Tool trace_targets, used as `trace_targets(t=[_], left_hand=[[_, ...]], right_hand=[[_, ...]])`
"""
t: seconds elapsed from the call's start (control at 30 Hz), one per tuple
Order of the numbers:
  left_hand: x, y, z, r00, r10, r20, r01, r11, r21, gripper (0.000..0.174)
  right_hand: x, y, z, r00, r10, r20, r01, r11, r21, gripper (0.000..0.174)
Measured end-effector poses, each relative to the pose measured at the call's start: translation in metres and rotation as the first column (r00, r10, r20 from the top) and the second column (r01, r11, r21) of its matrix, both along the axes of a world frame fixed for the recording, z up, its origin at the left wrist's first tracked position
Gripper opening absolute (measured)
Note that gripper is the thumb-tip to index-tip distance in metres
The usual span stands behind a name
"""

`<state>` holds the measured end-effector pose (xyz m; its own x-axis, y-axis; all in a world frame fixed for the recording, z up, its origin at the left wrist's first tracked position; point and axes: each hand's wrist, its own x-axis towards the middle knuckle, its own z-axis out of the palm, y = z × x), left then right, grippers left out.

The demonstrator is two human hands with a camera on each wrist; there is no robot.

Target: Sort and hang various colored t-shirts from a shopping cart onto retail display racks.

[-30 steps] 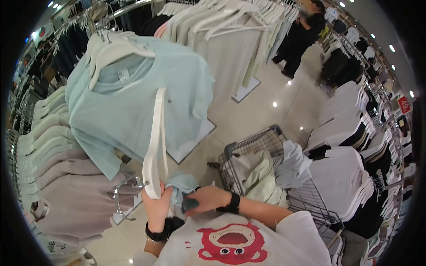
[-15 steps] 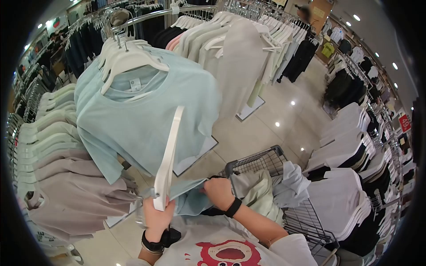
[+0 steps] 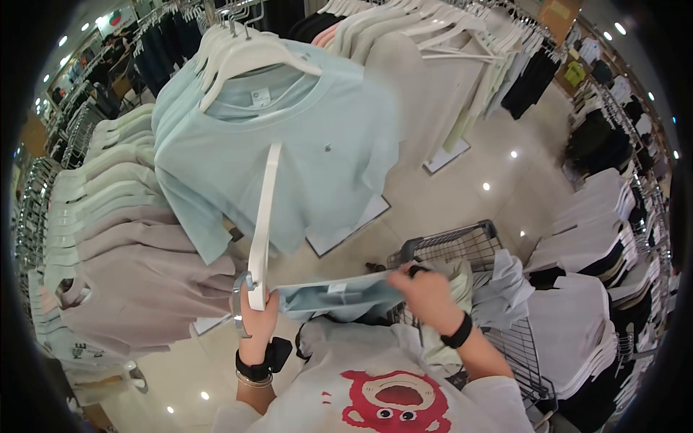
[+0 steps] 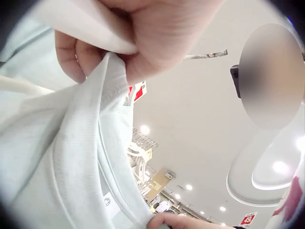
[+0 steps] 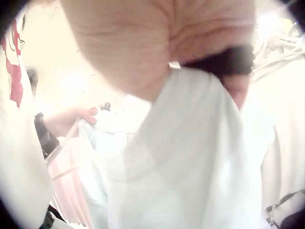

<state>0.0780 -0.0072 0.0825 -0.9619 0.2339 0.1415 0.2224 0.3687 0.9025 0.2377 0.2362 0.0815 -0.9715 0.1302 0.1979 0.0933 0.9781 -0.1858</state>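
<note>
My left hand (image 3: 258,328) grips a white clothes hanger (image 3: 266,209), which stands upright with its metal hook on the left. In the left wrist view the same fingers also pinch the ribbed collar of a pale blue T-shirt (image 4: 76,162). Across from it, my right hand (image 3: 431,299) holds the other side of that T-shirt's neckline, stretching it between both hands in front of my body. A white label (image 3: 336,288) shows inside the neck. From the right wrist view, the cloth hangs down below the right hand (image 5: 128,43).
Several matching pale blue shirts (image 3: 274,159) hang on a rack straight ahead. Mauve and pale tops (image 3: 144,281) hang at left. A wire shopping cart (image 3: 462,242) with heaped clothes (image 3: 502,289) stands at right, beside racks of white shirts (image 3: 574,328).
My right hand has moved right and outward from beside the left hand, spreading the bunched T-shirt's neckline open. The left hand keeps holding the hanger. The head view has shifted.
</note>
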Motion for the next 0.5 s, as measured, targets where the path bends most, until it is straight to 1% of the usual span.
trace_targets(t=[0.03,0.07,0.1,0.13,0.17,0.2,0.23,0.27,0.3,0.33,0.37,0.4,0.43,0.47,0.5], left_hand=[[-0.002,-0.009,-0.007,0.997,-0.08,-0.01,0.079,0.992,-0.094,0.018],[-0.002,-0.012,-0.008,0.997,-0.08,-0.004,0.079,0.991,-0.111,0.018],[-0.003,-0.015,-0.007,0.995,-0.098,0.015,0.099,0.988,-0.119,0.018],[-0.003,-0.016,-0.006,0.993,-0.117,0.033,0.12,0.985,-0.124,0.017],[-0.001,-0.014,-0.004,0.994,-0.096,0.049,0.101,0.989,-0.108,0.017],[0.004,-0.011,-0.005,0.993,-0.098,0.065,0.105,0.987,-0.124,0.017],[0.009,-0.007,-0.009,0.997,-0.058,0.046,0.061,0.996,-0.065,0.017],[0.013,-0.002,-0.012,1.0,-0.014,0.024,0.014,1.0,0.0,0.017],[0.017,0.001,-0.014,0.987,-0.083,-0.138,0.073,0.995,-0.073,0.015],[0.018,0.002,-0.016,0.96,-0.156,-0.23,0.125,0.981,-0.146,0.013],[0.023,0.007,-0.012,0.951,-0.188,-0.244,0.164,0.98,-0.115,0.011],[0.029,0.013,0.002,0.942,-0.217,-0.258,0.202,0.976,-0.084,0.01],[0.03,0.009,0.009,0.947,-0.265,-0.182,0.234,0.956,-0.175,0.01],[0.03,0.005,0.006,0.949,-0.26,-0.18,0.228,0.957,-0.181,0.01],[0.03,0.0,-0.001,0.954,-0.24,-0.177,0.213,0.964,-0.159,0.011]], right_hand=[[0.0,0.008,0.002,0.997,-0.048,-0.064,0.047,0.999,-0.01,0.031],[-0.002,0.018,-0.006,0.986,-0.141,-0.085,0.145,0.988,0.05,0.033],[-0.008,0.023,0.007,0.956,-0.277,-0.096,0.257,0.949,-0.182,0.035],[-0.016,0.029,0.012,0.918,-0.333,-0.216,0.255,0.912,-0.322,0.036],[-0.026,0.036,0.012,0.885,-0.402,-0.235,0.303,0.88,-0.365,0.033],[-0.035,0.05,0.006,0.911,-0.395,-0.116,0.33,0.869,-0.37,0.031],[-0.045,0.064,-0.006,0.925,-0.38,-0.004,0.352,0.861,-0.367,0.029],[-0.056,0.071,-0.019,0.925,-0.38,0.003,0.354,0.859,-0.371,0.029],[-0.07,0.075,-0.031,0.906,-0.419,0.064,0.333,0.611,-0.718,0.026],[-0.08,0.074,-0.041,0.894,-0.427,0.136,0.261,0.249,-0.933,0.023],[-0.087,0.071,-0.047,0.897,-0.422,0.134,0.256,0.247,-0.935,0.023],[-0.093,0.067,-0.049,0.917,-0.386,0.096,0.102,-0.005,-0.995,0.021],[-0.098,0.061,-0.05,0.931,-0.361,0.051,-0.05,-0.265,-0.963,0.019],[-0.102,0.057,-0.05,0.933,-0.355,0.053,-0.048,-0.27,-0.962,0.019],[-0.106,0.051,-0.04,0.935,-0.347,0.065,-0.078,-0.385,-0.92,0.019]])
